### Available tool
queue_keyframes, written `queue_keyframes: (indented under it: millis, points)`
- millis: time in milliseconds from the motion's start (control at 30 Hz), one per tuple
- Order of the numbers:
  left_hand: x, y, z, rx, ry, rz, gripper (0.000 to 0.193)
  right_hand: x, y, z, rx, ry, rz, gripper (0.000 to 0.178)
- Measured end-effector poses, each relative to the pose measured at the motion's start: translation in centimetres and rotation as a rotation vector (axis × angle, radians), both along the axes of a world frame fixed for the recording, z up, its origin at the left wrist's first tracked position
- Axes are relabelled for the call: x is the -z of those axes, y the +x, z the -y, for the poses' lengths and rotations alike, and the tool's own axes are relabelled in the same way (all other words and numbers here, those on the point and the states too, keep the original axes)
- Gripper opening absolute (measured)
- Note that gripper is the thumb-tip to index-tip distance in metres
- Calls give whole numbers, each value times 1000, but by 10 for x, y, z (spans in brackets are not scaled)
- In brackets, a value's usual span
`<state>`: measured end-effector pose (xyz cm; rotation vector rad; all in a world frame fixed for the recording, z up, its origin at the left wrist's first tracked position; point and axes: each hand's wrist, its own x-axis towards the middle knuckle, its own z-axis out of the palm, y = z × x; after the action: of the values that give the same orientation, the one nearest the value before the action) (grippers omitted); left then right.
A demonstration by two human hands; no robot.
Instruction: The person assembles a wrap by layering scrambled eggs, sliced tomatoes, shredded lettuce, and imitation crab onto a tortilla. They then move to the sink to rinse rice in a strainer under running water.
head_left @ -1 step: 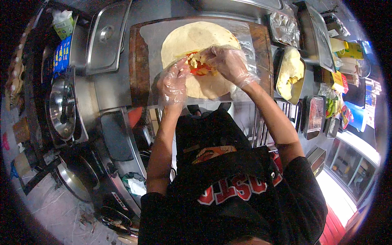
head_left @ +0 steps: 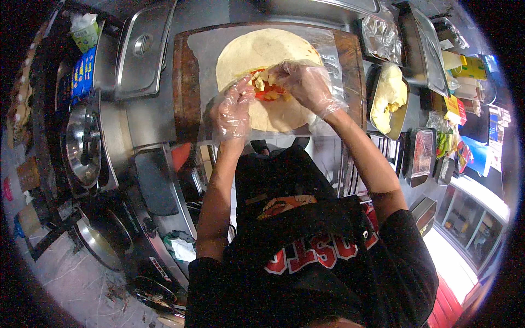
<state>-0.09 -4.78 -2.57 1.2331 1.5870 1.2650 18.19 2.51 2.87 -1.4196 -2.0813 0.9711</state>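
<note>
Seen from the middle of the flatbread, with 12 o'clock away from the person, a metal lid lies between 9 and 10 o'clock, well apart. Nearer at 9 o'clock shows the wooden board, under a pale sheet; this sheet could slide if the wrists push on it. At 8 o'clock the left hand has curled fingers beside the filling; I cannot tell if its grip has any piece. The flatbread lies flat on the sheet, and the red and yellow filling is at its centre. Strong pressing could tear the bread, or push pieces outward. At 3 o'clock the right hand bends its fingers over the filling; what its grip has is hidden. Its loose plastic glove could catch some filling and drag it.
</note>
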Motion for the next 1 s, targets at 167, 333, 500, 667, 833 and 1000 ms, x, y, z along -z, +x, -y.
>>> queue_keyframes:
  millis: [167,333,500,667,833,1000]
  points:
    - [0,3,0,-12,118,-82,32,8,-2,4,-47,152,113,21]
    - [-7,5,-5,-33,103,-161,39,17,-2,-1,-29,139,70,20]
    - [5,9,-11,-92,62,-48,35,24,-1,-1,-56,241,157,17]
    - [5,10,-10,-106,148,-179,38,31,0,1,-30,343,185,17]
    - [3,11,-8,-125,131,-195,36,26,0,6,22,370,177,16]
    - [17,10,-7,-124,117,-22,35,14,3,9,-4,393,247,20]
